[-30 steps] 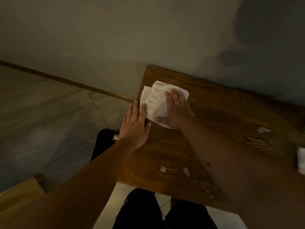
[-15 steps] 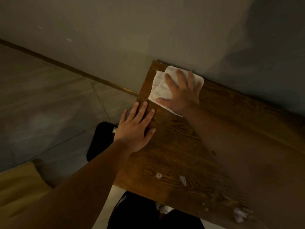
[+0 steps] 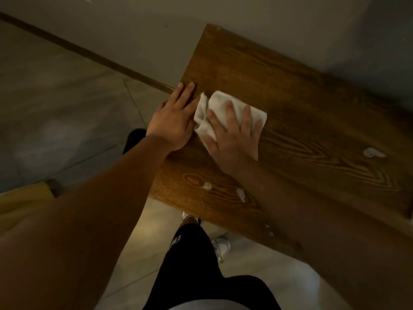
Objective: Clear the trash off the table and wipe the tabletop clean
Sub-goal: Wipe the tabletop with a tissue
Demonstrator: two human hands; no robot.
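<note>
Right hand lies flat, fingers straight and spread, pressing a white cloth onto the wooden table. Cloth is crumpled at its left side, flatter toward the right, and sits near the table's left edge, roughly midway between the far corner and the near-left corner. Left hand is flat too, palm down, fingers straight and together, resting on the tabletop right at the left edge, its inner side touching the cloth (gripping nothing). Both hands are released, neither curled around anything.

Trash on the table: a small white scrap near the near-left corner, a second paper bit just right of it beside the right forearm, and a larger crumpled white piece well apart from the cloth toward the table's right side. A couple of tiny white crumbs lie at the near edge, too small to identify.

Table's far edge butts against a plain wall. Tiled floor left of the table, with a baseboard strip along the wall. Person's dark trousers and a white shoe show below the near edge. A yellowish object sits at far left on the floor side, unclear what it is.
</note>
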